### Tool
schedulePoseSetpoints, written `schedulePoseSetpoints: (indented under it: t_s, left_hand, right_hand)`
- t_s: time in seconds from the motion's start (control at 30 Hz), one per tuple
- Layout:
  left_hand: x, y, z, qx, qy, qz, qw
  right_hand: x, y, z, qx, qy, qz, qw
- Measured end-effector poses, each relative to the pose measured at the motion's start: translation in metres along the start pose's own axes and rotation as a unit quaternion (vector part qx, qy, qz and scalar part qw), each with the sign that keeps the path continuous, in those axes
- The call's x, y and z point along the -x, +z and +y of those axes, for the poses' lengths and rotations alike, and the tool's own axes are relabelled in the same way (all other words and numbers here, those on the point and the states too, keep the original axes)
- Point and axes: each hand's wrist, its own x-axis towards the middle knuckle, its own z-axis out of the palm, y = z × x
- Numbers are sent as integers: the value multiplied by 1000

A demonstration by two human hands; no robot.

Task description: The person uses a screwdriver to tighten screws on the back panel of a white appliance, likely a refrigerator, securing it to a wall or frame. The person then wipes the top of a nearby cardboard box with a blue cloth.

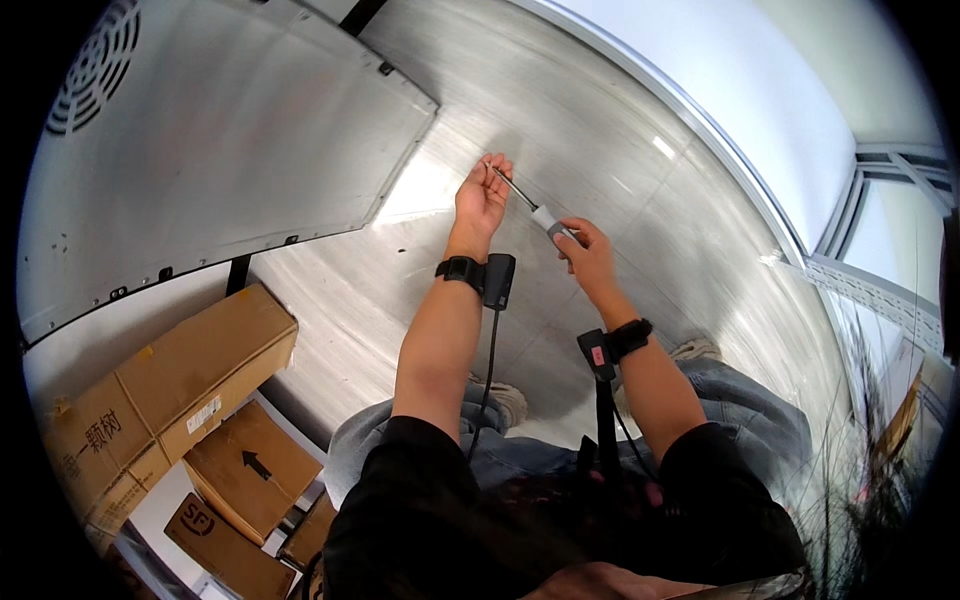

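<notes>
A screwdriver (543,217) with a grey and white handle and a thin metal shaft is in my right hand (588,254), whose fingers wrap round the handle. Its shaft slants up and left to my left hand (484,197). That hand is turned palm up, its fingers curled together at the screwdriver's tip. Whatever small thing may sit between those fingertips is too small to make out. Both hands are over the pale floor (560,130), apart from the metal cabinet panel (250,130) on the left.
Several cardboard boxes (250,462) are piled at the lower left, beneath the panel. A white wall panel with a metal frame (690,90) runs along the right. Dark, thin bristly strands (870,500) show at the lower right. Cables hang from the black devices (498,281) strapped on my wrists.
</notes>
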Motion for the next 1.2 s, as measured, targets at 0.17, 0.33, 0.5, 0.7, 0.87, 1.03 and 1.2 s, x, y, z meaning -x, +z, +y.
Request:
schedulePoseSetpoints:
  t_s: [0.17, 0.33, 0.5, 0.7, 0.87, 1.03, 1.2]
  left_hand:
    - [-11, -36, 43, 44, 8, -18, 999]
    - [-16, -42, 53, 92, -28, -55, 994]
    - [-22, -47, 63, 108, -36, -76, 991]
    - [-31, -59, 70, 49, -57, -47, 996]
    - [-40, -78, 68, -16, -44, -29, 999]
    - [-41, -105, 72, -46, -26, 8, 999]
    - [-38, -128, 82, 41, -77, 49, 995]
  right_hand:
    - [5, 45, -6, 20, 0, -10, 1000]
    - [-1, 82, 0, 3, -24, 39, 999]
    - [-3, 96, -10, 97, -59, 75, 991]
    - [1, 101, -30, 327, -223, 105, 912]
    - [-3, 111, -28, 443, -248, 102, 856]
    - [-14, 122, -23, 490, -299, 66, 816]
    - [-30, 140, 17, 325, -184, 55, 926]
